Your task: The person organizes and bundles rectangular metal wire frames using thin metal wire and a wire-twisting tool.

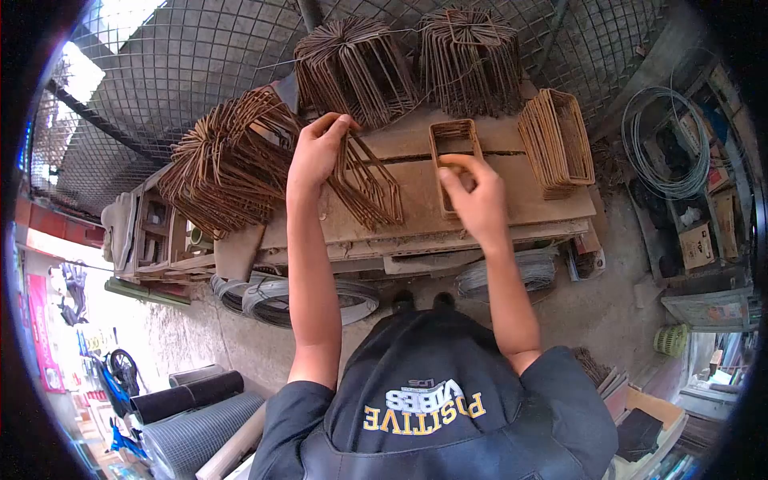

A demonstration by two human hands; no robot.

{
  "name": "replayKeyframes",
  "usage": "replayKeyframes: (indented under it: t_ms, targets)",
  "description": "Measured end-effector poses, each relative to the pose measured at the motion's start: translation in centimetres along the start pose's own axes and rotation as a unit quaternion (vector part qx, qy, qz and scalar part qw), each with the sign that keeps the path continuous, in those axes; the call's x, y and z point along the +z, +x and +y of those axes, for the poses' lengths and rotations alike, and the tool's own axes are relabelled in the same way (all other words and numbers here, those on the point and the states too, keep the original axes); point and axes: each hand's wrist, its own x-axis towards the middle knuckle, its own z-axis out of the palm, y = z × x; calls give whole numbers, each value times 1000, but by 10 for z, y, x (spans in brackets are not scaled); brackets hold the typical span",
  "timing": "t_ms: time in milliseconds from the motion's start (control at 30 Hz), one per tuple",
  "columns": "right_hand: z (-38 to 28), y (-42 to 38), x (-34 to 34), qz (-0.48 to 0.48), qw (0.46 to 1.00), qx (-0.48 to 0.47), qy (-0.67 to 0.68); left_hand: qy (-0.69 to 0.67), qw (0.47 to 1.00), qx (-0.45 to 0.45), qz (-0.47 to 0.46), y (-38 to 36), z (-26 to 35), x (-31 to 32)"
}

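My left hand [320,148] pinches the top corner of a few rusty bent-wire frames [370,192] that fan out to its right over the wooden bench [496,206]. Closed at thumb and fingertips, my right hand [474,192] is over a small stack of rusty rectangular frames [436,172]; what its fingertips hold, if anything, is too small to tell. A large fanned pile of rusty frames [228,164] lies left of my left hand. Another stack of rectangular frames [552,144] leans at the bench's right end.
Two bundles of rusty frames, one [356,68] left and one [470,60] right, stand along the back by the wire mesh [232,48]. Wire coils [308,302] lie below the bench's front edge. A wire coil [668,144] hangs at the right. Mesh rolls [196,432] lie lower left.
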Motion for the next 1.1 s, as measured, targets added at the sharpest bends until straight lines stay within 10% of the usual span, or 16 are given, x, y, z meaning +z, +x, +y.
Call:
replayKeyframes:
  t_ms: [167,800,1100]
  targets:
    - [30,-6,-38,48,975,38,-215,-57,998,-20,5,-1,-3,-6]
    - [48,-9,-56,84,971,94,-203,-28,999,-6,15,-6,2,-15]
    - [45,15,-65,99,987,85,95,0,1000,-12,21,-6,5,-14]
